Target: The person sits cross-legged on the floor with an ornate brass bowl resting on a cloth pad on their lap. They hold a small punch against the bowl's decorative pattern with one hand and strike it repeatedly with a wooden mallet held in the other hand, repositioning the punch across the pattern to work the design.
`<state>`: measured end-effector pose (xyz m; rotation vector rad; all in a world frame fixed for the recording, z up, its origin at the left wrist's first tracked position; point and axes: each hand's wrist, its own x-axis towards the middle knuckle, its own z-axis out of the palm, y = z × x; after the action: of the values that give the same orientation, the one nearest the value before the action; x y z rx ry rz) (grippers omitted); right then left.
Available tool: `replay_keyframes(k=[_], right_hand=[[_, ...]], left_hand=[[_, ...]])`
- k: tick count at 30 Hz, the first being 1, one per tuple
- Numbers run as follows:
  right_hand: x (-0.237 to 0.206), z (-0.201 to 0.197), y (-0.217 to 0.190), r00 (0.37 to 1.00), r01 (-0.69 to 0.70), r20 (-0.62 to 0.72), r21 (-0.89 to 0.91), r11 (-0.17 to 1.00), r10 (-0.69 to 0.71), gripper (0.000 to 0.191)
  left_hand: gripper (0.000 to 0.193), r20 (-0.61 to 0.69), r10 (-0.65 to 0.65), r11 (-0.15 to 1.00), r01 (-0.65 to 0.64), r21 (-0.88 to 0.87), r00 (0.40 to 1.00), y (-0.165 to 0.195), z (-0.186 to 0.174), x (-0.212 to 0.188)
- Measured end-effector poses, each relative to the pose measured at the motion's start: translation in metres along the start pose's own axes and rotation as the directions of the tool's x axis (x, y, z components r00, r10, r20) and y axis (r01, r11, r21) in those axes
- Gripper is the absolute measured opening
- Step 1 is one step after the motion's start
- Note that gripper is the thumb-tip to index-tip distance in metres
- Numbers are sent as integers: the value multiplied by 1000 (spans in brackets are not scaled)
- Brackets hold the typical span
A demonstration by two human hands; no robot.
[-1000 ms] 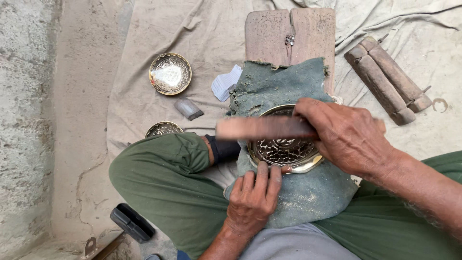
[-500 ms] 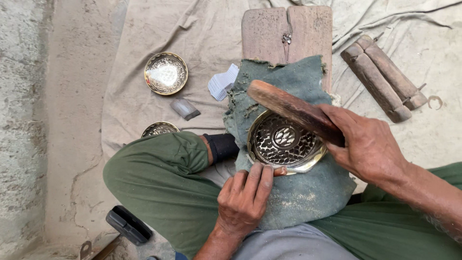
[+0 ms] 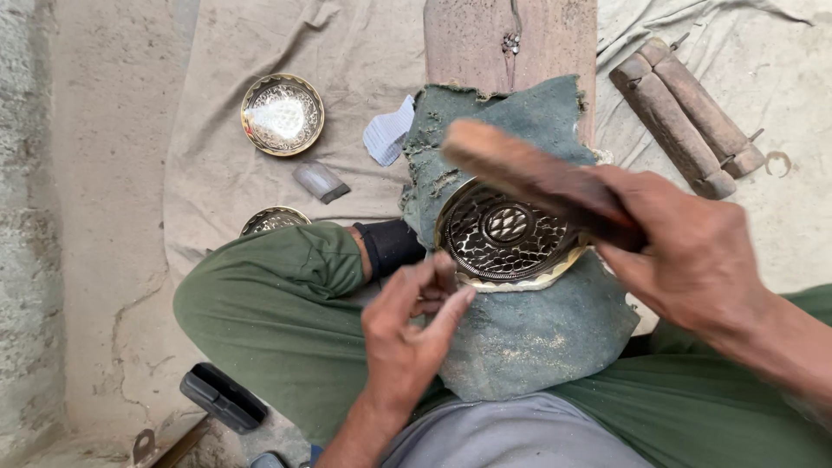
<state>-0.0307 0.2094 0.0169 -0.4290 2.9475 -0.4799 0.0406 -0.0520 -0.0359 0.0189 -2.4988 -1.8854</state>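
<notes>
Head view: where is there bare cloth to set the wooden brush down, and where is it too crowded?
Bare cloth lies left of the small brass bowl, and between the wooden board and the two wooden handles. Crowded: the lap, where the left hand steadies the patterned brass plate and the right hand holds the wooden brush.

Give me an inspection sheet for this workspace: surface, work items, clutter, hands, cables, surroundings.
Surface: beige cloth spread over the ground; wooden board at top.
Work items: engraved brass dish on a green cloth pad over the lap; wooden brush above it.
Clutter: second brass bowl, third bowl partly hidden by the knee, paper scrap, small grey block, two wooden tools.
Hands: right hand grips the brush; left hand touches the dish's edge.
Cables: nothing seen.
Surroundings: concrete floor, black object lower left.
</notes>
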Motion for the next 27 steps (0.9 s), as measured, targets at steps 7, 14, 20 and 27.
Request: replay_keyframes(k=[7,14,20,27], right_hand=[[-44,-7,36,933,-360,139,431,828,333,49],[-79,12,84,820,-572,302,391,721,486,42],[-88,32,101,854,-510,298,325,796,426,36],[-75,22,76,927,-370,111,126,921,357,33]], left_hand=[[42,144,26,985,-1,-174,989,0,5,36],[41,213,232,968,-246,46,949,5,12,54],[38,253,266,952,-295,80,930,1,14,55],[44,235,246,937,-293,192,940,-9,24,53]])
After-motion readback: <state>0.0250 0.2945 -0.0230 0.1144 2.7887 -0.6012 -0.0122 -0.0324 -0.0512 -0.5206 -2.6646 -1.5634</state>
